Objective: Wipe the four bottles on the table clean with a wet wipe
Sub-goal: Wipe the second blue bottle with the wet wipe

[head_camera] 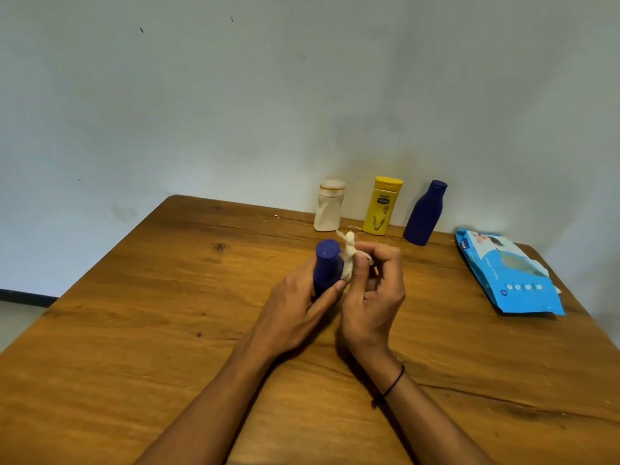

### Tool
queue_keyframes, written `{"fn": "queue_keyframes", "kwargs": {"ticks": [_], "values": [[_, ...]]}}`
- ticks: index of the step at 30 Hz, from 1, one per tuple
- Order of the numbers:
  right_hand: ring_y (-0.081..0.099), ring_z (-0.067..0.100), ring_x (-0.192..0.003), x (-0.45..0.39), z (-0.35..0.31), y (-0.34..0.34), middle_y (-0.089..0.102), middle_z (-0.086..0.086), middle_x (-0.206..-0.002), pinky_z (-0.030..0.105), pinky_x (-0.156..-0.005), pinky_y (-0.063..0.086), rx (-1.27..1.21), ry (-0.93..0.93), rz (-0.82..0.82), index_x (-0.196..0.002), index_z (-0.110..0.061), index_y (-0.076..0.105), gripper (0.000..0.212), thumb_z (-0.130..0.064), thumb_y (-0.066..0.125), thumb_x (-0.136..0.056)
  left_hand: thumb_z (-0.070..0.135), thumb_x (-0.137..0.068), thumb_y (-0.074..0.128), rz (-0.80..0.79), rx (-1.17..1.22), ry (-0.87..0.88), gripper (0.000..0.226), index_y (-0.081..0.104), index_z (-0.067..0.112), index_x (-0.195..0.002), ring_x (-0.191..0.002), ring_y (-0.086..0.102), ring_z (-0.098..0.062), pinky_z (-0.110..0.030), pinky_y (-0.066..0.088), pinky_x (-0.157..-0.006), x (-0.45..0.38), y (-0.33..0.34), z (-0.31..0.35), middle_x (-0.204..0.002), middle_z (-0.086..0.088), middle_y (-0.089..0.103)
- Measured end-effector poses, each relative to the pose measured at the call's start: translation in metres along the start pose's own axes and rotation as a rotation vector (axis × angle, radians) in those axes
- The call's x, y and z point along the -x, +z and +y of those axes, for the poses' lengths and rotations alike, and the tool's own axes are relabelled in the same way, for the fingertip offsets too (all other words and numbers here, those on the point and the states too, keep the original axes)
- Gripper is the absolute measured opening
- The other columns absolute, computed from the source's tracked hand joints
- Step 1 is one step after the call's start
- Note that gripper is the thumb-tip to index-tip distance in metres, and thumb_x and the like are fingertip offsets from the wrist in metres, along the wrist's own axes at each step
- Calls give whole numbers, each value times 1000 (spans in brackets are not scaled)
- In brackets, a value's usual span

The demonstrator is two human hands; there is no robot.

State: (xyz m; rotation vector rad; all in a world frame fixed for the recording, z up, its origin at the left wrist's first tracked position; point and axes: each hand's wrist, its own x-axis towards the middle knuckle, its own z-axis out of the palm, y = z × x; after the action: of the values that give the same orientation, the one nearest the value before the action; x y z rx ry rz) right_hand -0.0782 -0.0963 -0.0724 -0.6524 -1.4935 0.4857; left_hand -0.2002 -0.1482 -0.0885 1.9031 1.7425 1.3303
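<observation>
Bottles at mid-bench, one of the four being wiped by both hands.

Nearest, bare wood runs from the front edge of the bench [134, 330] up to the wrists, with wide room on the left. The left hand [295, 310] grips a dark blue bottle [327, 266] standing upright at mid-bench; the right hand [372, 297], a black band [396, 382] on its wrist, pinches a crumpled wet wipe [349, 260] against the bottle's side. Right of them, close to the edge, lies a blue wipes pack [510, 273]; its writing is too small to read. Along the far edge by the wall stand a white bottle [328, 206], a yellow Vaseline bottle [380, 206] and another dark blue bottle [424, 213].
</observation>
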Motion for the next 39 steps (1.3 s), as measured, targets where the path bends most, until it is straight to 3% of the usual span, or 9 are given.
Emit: {"fn": "queue_keyframes", "kwargs": {"ticks": [3,5,10,13,16,20,25,32,39], "values": [[61,14,-114,-15,-9,-3,60,11,-119,22,-90,53,-3,-3,10,-125,-5,63,25,-1,57,-102,38,-102,58,1,-127,6,18,48,33,-116,-78,54,-6,-25,43,-68,0,0,-1,-92,14,55],[57,11,-114,-24,-12,-6,57,13,-118,20,-90,52,29,-80,-39,-125,-2,66,28,5,59,-99,38,-100,60,30,-175,-34,22,48,31,-118,-78,57,-13,-34,47,-68,0,0,-3,-93,12,56],[52,21,-111,-38,-10,-17,58,17,-111,14,-94,40,183,-333,-386,-113,0,72,27,1,55,-92,46,-98,54,57,-239,-79,34,48,30,-127,-77,57,-9,-31,50,-67,1,-4,-5,-96,12,57],[53,30,-106,-45,-3,-26,60,21,-109,23,-86,41,289,-464,-481,-109,2,72,30,3,55,-84,48,-100,53,59,-279,-100,35,48,27,-127,-79,55,-9,-30,51,-70,2,-5,-5,-96,13,53],[54,33,-102,-47,1,-31,61,23,-107,32,-79,45,374,-553,-493,-108,4,72,31,8,61,-80,44,-102,57,42,-286,-123,39,47,24,-134,-82,54,-6,-15,40,-69,0,-5,-4,-102,13,52],[52,30,-104,-49,0,-30,62,22,-108,30,-80,45,452,-519,-450,-108,3,71,31,3,56,-81,42,-102,58,14,-328,-109,40,46,25,-137,-78,51,-5,-10,31,-64,-2,-7,-3,-102,12,54],[51,30,-102,-48,-10,-27,61,21,-106,27,-79,40,434,-601,-533,-106,2,71,30,-3,52,-84,45,-101,51,35,-291,-131,42,46,23,-137,-78,55,-6,-18,43,-68,-1,-8,-1,-99,12,55],[53,29,-105,-52,-7,-29,63,22,-109,20,-88,37,523,-513,-485,-111,2,72,34,14,70,-79,37,-101,62,-1,-379,-129,39,47,22,-134,-81,53,-8,-18,36,-68,-1,-9,-1,-101,10,53],[61,31,-101,-58,-9,-32,65,21,-106,26,-84,47,428,-528,-576,-110,3,73,28,10,72,-82,37,-101,62,28,-400,-136,39,47,24,-134,-82,55,-9,-21,40,-71,-1,-12,-2,-102,12,53]]}}
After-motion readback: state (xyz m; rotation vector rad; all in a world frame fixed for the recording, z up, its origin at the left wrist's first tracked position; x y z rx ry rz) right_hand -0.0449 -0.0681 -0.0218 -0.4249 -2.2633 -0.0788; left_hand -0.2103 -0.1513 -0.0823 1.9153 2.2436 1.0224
